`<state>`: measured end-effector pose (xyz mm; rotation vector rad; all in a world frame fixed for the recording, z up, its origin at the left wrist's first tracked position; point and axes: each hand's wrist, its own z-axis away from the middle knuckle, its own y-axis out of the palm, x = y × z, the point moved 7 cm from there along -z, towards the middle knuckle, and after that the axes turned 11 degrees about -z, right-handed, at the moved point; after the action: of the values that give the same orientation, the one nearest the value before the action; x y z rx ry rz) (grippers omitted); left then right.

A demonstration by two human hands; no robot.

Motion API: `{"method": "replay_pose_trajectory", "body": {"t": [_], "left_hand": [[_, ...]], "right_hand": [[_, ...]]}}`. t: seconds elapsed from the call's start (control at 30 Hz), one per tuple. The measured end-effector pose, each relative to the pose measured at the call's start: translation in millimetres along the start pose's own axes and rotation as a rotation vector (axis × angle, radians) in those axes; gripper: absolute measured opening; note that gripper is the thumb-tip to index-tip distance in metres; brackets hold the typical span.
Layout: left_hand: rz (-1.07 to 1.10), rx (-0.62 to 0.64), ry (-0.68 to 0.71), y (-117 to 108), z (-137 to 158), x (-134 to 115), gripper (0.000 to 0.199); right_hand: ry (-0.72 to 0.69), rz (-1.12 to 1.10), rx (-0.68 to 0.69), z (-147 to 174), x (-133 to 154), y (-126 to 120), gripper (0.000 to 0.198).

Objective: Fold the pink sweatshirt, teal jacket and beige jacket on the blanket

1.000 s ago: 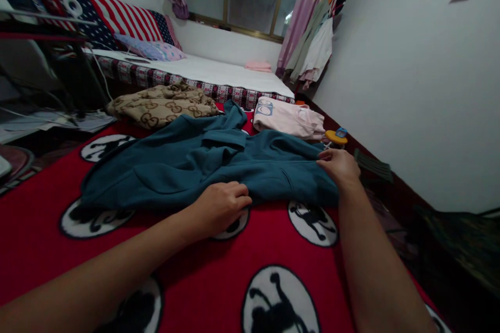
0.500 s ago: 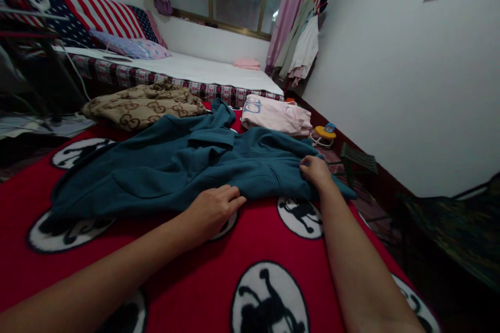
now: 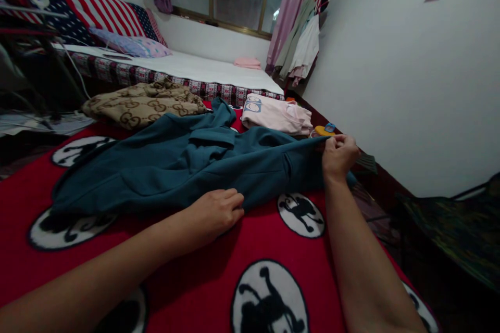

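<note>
A dark teal garment (image 3: 156,166), with a slit pocket and a folded flap showing, lies spread across a red blanket (image 3: 187,281). My right hand (image 3: 339,153) pinches its right end and holds that edge up off the blanket, so the cloth slopes from there toward the left. At the garment's near edge, my left hand (image 3: 219,210) rests low with fingers curled together on the fabric; its fingertips are partly hidden.
Behind the garment lie a folded pink garment (image 3: 273,114) and a brown patterned cloth (image 3: 144,104). A white-topped bed (image 3: 203,67) stands under the window. To the right are a yellow-seated stool (image 3: 322,130), a dark green folding stool (image 3: 367,163) and a camouflage-patterned seat (image 3: 457,223).
My right hand has moved up and to the right, lifting the garment's edge and stretching the cloth. The left hand has stayed nearly in place, its fingers drawn in more.
</note>
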<state>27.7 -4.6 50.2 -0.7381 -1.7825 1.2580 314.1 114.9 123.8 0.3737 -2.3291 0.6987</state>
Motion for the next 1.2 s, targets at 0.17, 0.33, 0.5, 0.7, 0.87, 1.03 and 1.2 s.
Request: {"method": "replay_pose_trajectory", "body": {"t": [0.17, 0.33, 0.5, 0.7, 0.87, 1.03, 1.2], "left_hand": [[0.023, 0.113, 0.023, -0.4, 1.8, -10.2, 0.016], [0.209, 0.122, -0.06, -13.4, 7.5, -6.3, 0.016], [0.285, -0.128, -0.226, -21.6, 6.2, 22.5, 0.026], [0.168, 0.018, -0.382, 32.5, 9.6, 52.9, 0.041], [0.141, -0.027, -0.424, 37.4, 11.7, 50.8, 0.046], [0.222, -0.118, -0.614, 34.1, 14.7, 66.1, 0.072], [0.397, -0.301, -0.682, 26.0, 19.8, 81.8, 0.053]], "right_hand": [[-0.038, 0.085, -0.007, 3.9, -0.9, 1.7, 0.027], [0.019, 0.288, 0.409, 15.9, -23.4, 37.9, 0.031], [0.029, 0.273, 0.284, 7.1, -27.3, 27.2, 0.041], [-0.035, 0.278, 0.399, 24.7, -45.2, 37.2, 0.036], [0.082, 0.481, 0.444, 39.2, -82.0, 32.5, 0.068], [0.012, 0.485, 0.363, 35.5, -84.0, 21.8, 0.059], [-0.22, 0.282, 0.207, 37.8, -59.1, -2.2, 0.029]]}}
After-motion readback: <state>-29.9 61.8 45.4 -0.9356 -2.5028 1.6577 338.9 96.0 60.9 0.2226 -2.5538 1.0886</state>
